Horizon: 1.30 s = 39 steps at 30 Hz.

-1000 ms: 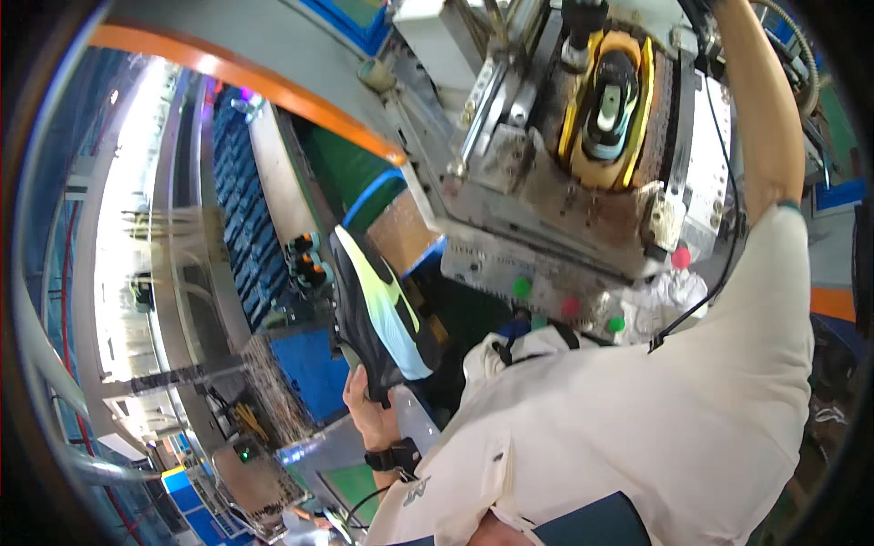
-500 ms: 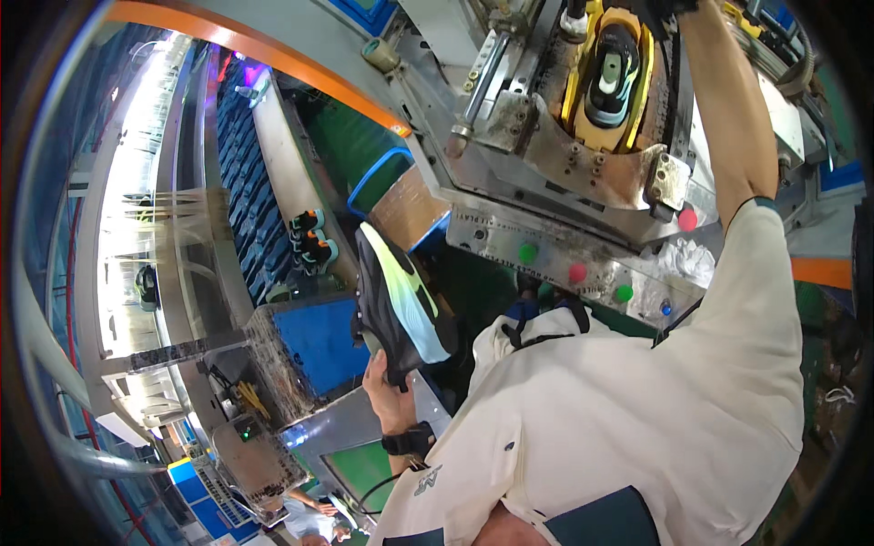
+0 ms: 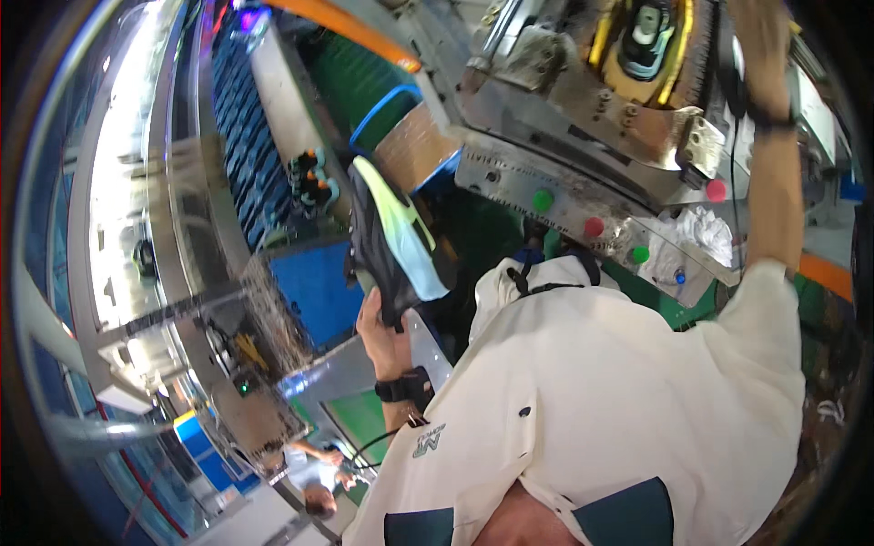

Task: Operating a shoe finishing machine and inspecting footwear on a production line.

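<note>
My left hand (image 3: 384, 337) is closed around one end of a black sneaker (image 3: 381, 246) with a pale yellow-green to light blue sole. The sneaker stands tilted away from me, left of my body. My right hand (image 3: 763, 45) is at the upper right, beside the press machine (image 3: 583, 136). It is blurred and cut by the picture's rim, so its fingers cannot be made out. A black band circles that wrist. Between the yellow side pads of the machine sits another dark shoe (image 3: 645, 41) with a light blue edge, its far end out of view.
Green and red buttons (image 3: 543, 200) line the machine's front panel, with crumpled white wrapping (image 3: 703, 235) at its right. A cardboard-coloured box (image 3: 414, 146) stands beyond the sneaker. Orange-and-black shoes (image 3: 312, 182) rest along the conveyor at left. Another person (image 3: 314, 473) is at the lower left.
My right hand has moved right, away from the shoe in the machine. The view has shifted, and the sneaker in my left hand appears slightly higher.
</note>
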Each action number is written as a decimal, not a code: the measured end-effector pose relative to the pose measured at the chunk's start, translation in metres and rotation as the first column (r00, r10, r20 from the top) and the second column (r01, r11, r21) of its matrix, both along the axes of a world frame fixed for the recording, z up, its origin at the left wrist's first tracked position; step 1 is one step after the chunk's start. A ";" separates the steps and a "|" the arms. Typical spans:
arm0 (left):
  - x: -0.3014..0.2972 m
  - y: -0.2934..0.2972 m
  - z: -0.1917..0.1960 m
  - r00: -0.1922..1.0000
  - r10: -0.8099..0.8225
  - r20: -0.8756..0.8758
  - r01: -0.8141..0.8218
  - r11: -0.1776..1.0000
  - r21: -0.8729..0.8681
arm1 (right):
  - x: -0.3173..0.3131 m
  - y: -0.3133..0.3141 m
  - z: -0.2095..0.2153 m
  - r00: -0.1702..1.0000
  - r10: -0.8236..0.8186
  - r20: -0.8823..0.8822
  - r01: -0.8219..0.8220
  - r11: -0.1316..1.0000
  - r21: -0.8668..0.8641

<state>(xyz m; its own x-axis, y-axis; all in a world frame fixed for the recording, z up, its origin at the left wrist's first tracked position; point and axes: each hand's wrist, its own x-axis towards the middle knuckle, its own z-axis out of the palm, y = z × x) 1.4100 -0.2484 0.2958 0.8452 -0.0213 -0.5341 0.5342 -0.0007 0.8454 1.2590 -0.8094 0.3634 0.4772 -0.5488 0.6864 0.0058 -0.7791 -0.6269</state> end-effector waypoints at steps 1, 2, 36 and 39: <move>0.001 -0.004 0.000 0.999 -0.042 0.034 0.044 0.997 -0.062 | -0.020 0.026 -0.043 0.954 -0.298 -0.027 0.291 0.945 -0.146; -0.004 -0.002 -0.002 0.995 -0.058 0.082 0.067 0.992 -0.105 | 0.015 0.098 -0.074 0.988 -0.129 0.081 0.115 0.981 0.157; -0.010 -0.002 -0.008 0.994 -0.095 0.052 0.098 0.992 -0.078 | -0.165 0.088 -0.011 0.722 -0.164 -0.672 0.627 0.567 0.535; -0.026 0.021 -0.008 0.998 -0.014 0.058 0.020 0.993 -0.115 | -0.188 0.110 -0.003 0.697 -0.202 -0.688 0.621 0.650 0.438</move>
